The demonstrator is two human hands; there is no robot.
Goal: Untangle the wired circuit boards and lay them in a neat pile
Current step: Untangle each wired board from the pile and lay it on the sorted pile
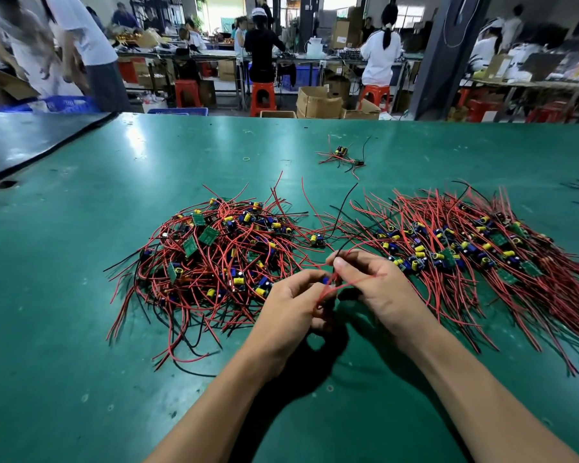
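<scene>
A tangled heap of small green circuit boards with red and black wires [214,259] lies on the green table [81,362] to the left. An ordered pile of boards [475,259] with wires combed toward me lies to the right. Between them, above the table, my left hand [291,312] and my right hand [378,289] hold one wired board [328,282]. The left fingers grip the board, mostly hidden; the right thumb and fingers pinch its red wires.
A few loose wired boards [343,155] lie farther back on the table, with a small rubber band [246,159] to their left. A dark mat [24,142] covers the far left corner. Beyond the table, people work at benches among cardboard boxes and red stools.
</scene>
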